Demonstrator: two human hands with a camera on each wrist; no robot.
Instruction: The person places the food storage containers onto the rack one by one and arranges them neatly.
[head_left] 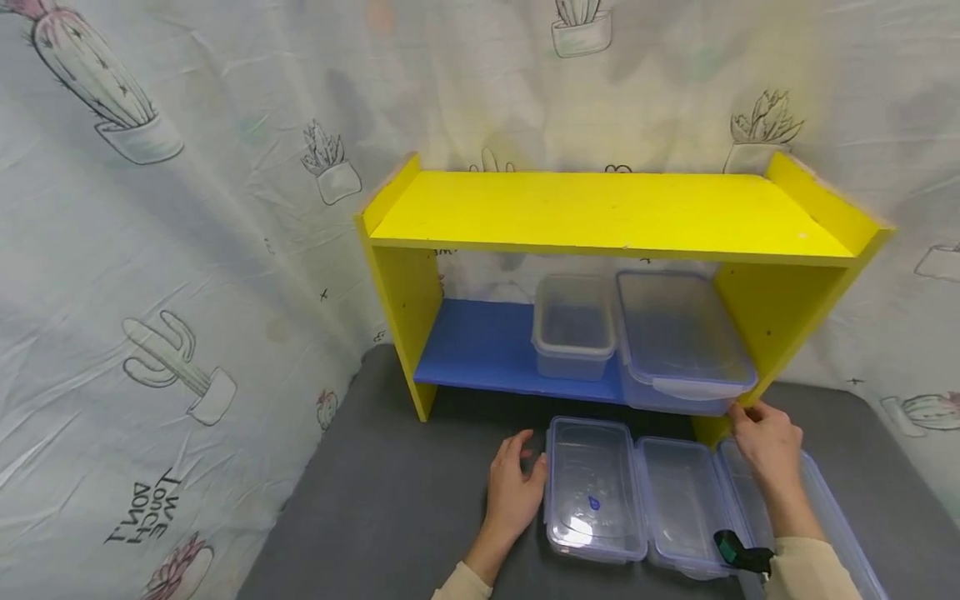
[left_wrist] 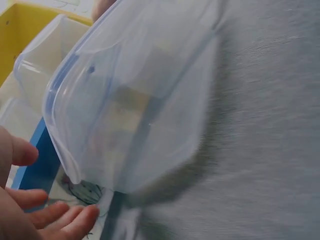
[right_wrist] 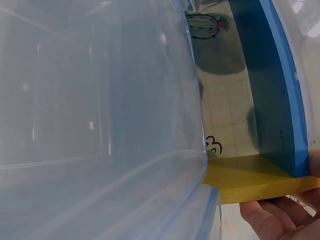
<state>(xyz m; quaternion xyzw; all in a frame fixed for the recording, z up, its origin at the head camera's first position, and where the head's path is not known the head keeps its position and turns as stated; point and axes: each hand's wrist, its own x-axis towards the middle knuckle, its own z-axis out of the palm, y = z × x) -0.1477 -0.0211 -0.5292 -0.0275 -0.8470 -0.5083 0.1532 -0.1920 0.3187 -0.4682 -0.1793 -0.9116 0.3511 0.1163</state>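
Note:
My right hand grips the front edge of the right side panel of a yellow and blue shelf. In the right wrist view, fingers lie along the outer face of that panel, and part of another digit shows on the inner side. My left hand is beside a clear lidded food container on the table, its fingers loosely bent and spread. The left wrist view shows that hand apart from the container, holding nothing. Another clear container stands to its right.
A third, long container lies partly under the right forearm. On the blue board sit a small container and a large one overhanging the front edge. A black strap hangs by the right sleeve. Printed cloth surrounds the grey table.

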